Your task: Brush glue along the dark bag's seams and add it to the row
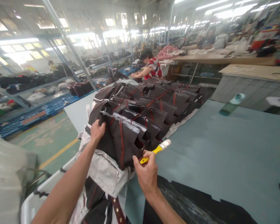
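Observation:
In the middle of the head view, dark brown bag pieces [112, 133] with reddish-brown strips stand in overlapping rows, and a whitish, shiny coating shows along several top edges. My left hand [98, 130] is closed on the upper left corner of the nearest piece. A paintbrush [157, 150] with a yellow handle and white-covered bristles is held in my right hand [146, 171], bristles pointing up and right. The thumb and fingers of that hand are at the lower right corner of the same piece; whether they also pinch it is unclear. Pale cloth [107, 174] lies beneath the pieces.
A grey-green tabletop [214, 146] extends right, with a teal bottle [232, 105] near its far edge. Black sheet material [184, 202] lies in front. A white bin [29, 205] holds more bag pieces at lower left. Beyond the pile, a person [152, 67] in red and white works.

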Demonstrator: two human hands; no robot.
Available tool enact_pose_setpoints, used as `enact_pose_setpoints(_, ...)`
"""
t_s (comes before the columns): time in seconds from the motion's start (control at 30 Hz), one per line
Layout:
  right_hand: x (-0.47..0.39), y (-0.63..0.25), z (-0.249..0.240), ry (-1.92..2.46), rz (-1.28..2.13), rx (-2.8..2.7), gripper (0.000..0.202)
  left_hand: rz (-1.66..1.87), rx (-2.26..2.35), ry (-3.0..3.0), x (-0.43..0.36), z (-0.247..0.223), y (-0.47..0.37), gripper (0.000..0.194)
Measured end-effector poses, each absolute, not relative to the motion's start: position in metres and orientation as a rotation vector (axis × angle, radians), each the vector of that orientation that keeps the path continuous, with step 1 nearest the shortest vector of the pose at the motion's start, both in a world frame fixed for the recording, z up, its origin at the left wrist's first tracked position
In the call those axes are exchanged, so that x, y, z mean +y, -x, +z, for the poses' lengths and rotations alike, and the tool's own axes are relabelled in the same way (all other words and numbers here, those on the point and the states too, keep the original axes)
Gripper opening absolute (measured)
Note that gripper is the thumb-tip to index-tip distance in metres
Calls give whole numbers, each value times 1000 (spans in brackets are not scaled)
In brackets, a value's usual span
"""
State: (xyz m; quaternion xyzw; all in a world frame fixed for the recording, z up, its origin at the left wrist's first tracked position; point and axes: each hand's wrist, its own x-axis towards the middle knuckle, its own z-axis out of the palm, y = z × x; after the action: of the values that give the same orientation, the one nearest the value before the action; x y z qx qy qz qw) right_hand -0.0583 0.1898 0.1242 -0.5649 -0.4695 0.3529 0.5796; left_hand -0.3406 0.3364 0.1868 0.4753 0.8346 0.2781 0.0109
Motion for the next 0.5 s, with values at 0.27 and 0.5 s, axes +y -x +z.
enact_pose_setpoints(0.27, 201, 64, 114, 1351, 818, -1080, 34, 1129, 2677, -1616, 272, 165, 297, 64)
enact_pose_setpoints(0.5, 196, 67, 119, 1328, 835, -1103, 33, 1114, 2575, -1449, 140, 84, 254, 66)
